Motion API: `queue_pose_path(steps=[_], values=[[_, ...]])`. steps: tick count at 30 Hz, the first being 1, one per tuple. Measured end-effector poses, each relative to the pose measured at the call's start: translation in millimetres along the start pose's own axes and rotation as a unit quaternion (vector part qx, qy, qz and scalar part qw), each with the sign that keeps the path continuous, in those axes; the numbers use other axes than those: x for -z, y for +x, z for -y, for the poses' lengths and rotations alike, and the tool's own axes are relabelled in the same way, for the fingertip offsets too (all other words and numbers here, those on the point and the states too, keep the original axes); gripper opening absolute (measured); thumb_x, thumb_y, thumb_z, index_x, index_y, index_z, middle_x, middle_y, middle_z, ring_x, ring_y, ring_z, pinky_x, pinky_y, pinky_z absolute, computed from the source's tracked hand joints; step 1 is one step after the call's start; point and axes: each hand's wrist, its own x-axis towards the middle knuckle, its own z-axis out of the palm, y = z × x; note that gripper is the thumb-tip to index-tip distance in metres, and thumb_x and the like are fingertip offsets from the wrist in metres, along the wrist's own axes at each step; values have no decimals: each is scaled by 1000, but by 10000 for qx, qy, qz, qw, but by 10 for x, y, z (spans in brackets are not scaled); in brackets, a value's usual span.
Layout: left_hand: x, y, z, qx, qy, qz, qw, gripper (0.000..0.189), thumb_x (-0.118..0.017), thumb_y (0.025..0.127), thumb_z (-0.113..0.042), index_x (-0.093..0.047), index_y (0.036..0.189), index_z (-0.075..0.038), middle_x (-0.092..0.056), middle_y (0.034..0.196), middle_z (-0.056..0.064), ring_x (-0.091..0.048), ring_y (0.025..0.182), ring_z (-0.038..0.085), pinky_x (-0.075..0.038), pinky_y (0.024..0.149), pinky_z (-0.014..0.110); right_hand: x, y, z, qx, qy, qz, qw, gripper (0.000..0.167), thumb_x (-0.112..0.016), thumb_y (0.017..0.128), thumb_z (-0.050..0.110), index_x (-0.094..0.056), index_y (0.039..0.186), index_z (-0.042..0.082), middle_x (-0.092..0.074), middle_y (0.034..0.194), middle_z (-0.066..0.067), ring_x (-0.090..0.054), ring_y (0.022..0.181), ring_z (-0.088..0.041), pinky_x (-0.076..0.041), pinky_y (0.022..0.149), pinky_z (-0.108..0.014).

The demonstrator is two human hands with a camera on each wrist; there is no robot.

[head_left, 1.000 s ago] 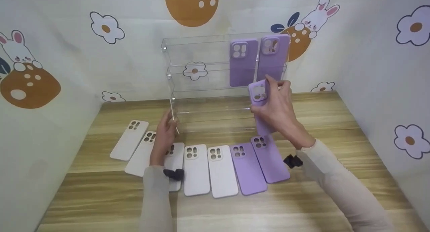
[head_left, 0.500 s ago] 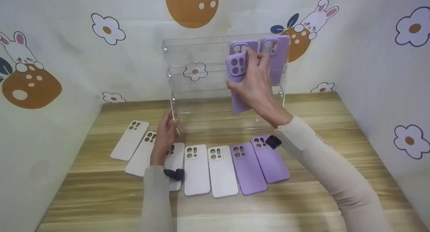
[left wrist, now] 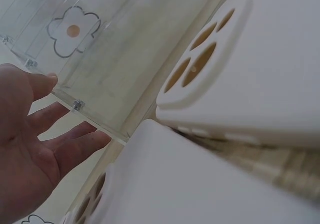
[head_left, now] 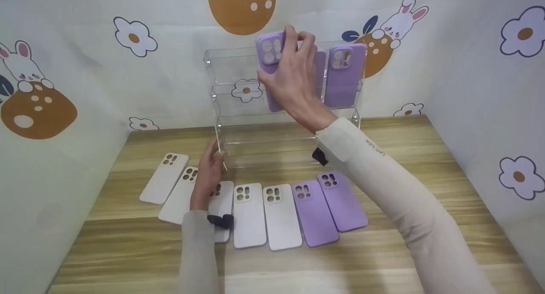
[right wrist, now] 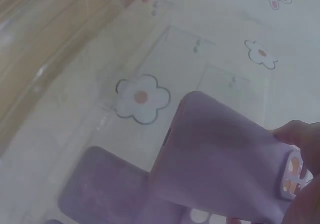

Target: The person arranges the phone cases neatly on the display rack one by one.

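In the head view, the right hand (head_left: 294,72) hides much of the held purple case (head_left: 272,99) and of a racked purple case (head_left: 320,70); the left hand (head_left: 208,168) and left sleeve (head_left: 198,247) partly cover two white cases (head_left: 173,205). The right sleeve's mark (head_left: 375,147) is too small to read. The right wrist view crops the right hand.

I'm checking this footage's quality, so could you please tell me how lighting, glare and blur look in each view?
Head: fairly sharp, with a brighter patch on the near tabletop and glints on the clear rack; left wrist: dimmer, the tabletop at lower right blurred; right wrist: hazy and low in contrast, the held purple case looking greyish.
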Motion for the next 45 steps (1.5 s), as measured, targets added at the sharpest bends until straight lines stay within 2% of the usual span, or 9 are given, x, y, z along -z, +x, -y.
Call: queue_pose_path(steps=[6,12,19,21,24,31,38,44,45], values=[[5,2,-14,27,-62,73,10000,53,-43,108,-22,-29,159,-23,-42,157,12,-47,62,13,-43,56,20,-36,182,199,16,-64,-428,9991,92,-77,82,35,-25,156,16,-31,143,-9,-38,131,-22,-52,95,-30],[-8,28,-12,108,24,104,9999,52,-42,108,-26,-28,158,-28,-40,159,9,-48,67,17,-45,60,23,-195,294,304,96,142,-903,9958,90,-74,85,33,-25,156,13,-31,144,-10,-37,134,-23,-52,96,-33],[-26,26,-17,58,154,44,9999,54,-43,106,-33,-30,158,-26,-41,159,9,-56,92,26,-45,63,22,-430,312,286,58,32,-1307,9914,89,-76,84,37,-28,155,12,-34,144,-13,-42,131,-25,-55,91,-34],[-29,30,-19,-40,129,29,9999,54,-44,106,-31,-31,158,-23,-42,158,11,-56,86,27,-44,61,21,-481,307,254,-17,44,-1390,9903,90,-77,84,38,-29,155,12,-34,145,-13,-42,130,-25,-54,93,-34],[-22,35,-31,12,83,71,9999,52,-44,107,-30,-32,157,-24,-41,159,10,-54,81,23,-44,61,21,-534,299,199,-94,98,-1514,9884,90,-78,83,38,-29,154,12,-35,145,-14,-41,132,-25,-51,98,-36],[-15,44,-36,100,-16,125,9999,50,-43,107,-27,-33,157,-26,-41,159,10,-46,67,13,-43,59,20,-646,236,96,-288,120,-1507,9881,91,-79,82,39,-30,154,12,-34,145,-13,-40,133,-26,-48,101,-39],[-9,29,-4,32,-43,34,10000,53,-45,107,-24,-30,158,-25,-42,158,11,-58,98,28,-46,64,23,-837,140,-17,-344,98,-1378,9898,91,-80,81,39,-31,153,11,-34,144,-14,-38,133,-27,-46,105,-39],[-4,12,11,17,-82,10,10000,54,-45,107,-22,-29,159,-21,-40,159,11,-59,104,32,-47,64,22,-959,62,-125,-375,-10,-1232,9917,91,-79,83,42,-30,153,11,-34,145,-14,-39,135,-28,-44,109,-38],[-3,9,13,18,-44,2,10000,54,-45,107,-22,-29,158,-21,-40,160,11,-59,101,32,-47,63,22,-974,50,-139,-374,-23,-1192,9922,92,-79,83,42,-29,154,12,-33,145,-14,-39,136,-28,-43,110,-38]])
